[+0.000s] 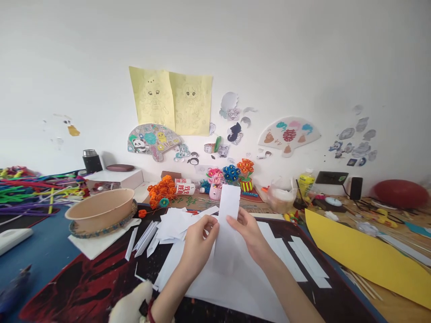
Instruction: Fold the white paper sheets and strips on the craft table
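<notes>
A long white paper strip (228, 224) stands nearly upright between my hands, above a large white sheet (232, 287). My right hand (251, 231) grips the strip's right edge, thumb in front and fingers behind. At the left edge, my left hand (202, 235) has its thumb and fingertips pinched together on the paper. Folded white paper pieces (147, 237) and a heap of loose white paper (173, 224) lie to the left. More cut paper strips (310, 260) rest to the right on the dark red and black mat (77, 287).
A beige basin (101, 208) stands at left, near colourful pipe cleaners (30, 188). Pipe-cleaner flowers (245, 168) line the back by the wall. Yellow card (367, 255) covers part of the right side. A white plush thing (131, 305) is by my left forearm.
</notes>
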A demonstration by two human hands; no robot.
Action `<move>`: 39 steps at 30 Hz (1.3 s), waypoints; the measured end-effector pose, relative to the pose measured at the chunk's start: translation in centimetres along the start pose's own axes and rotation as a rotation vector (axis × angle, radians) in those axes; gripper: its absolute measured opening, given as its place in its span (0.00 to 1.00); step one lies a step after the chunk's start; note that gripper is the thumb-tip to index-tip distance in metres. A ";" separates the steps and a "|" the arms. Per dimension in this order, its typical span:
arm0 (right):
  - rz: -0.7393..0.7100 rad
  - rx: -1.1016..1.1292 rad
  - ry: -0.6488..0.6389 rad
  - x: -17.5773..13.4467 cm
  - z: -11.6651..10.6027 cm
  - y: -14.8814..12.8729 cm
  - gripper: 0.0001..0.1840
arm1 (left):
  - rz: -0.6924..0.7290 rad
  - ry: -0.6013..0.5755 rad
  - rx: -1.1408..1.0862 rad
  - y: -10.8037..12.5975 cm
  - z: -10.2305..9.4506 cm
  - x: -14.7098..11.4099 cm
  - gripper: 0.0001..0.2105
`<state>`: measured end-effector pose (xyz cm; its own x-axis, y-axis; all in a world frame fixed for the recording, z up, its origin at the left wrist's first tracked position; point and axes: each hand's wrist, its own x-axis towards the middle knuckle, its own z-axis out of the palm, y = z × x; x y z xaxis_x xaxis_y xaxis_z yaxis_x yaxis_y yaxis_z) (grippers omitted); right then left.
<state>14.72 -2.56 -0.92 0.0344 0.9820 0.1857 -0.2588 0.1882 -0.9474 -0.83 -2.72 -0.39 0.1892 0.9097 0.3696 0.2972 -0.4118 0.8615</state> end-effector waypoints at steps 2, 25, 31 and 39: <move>-0.003 0.007 0.000 0.0 0.0 0.0 0.25 | -0.010 -0.023 -0.001 0.1 -0.1 0.0 0.09; -0.010 0.063 0.000 -0.5 0.8 0.6 0.16 | 0.036 -0.027 -0.033 0.6 0.7 -0.4 0.13; -0.020 0.039 0.037 -0.6 1.1 0.8 0.16 | 0.042 -0.001 -0.028 0.7 0.6 -0.2 0.11; -0.036 0.058 0.208 0.2 0.0 0.6 0.18 | 0.027 -0.051 0.039 0.5 1.0 -0.2 0.08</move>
<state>14.56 -2.26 -1.40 0.2417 0.9578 0.1558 -0.3087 0.2281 -0.9234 0.23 -3.14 -0.42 0.2450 0.8948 0.3732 0.3277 -0.4387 0.8367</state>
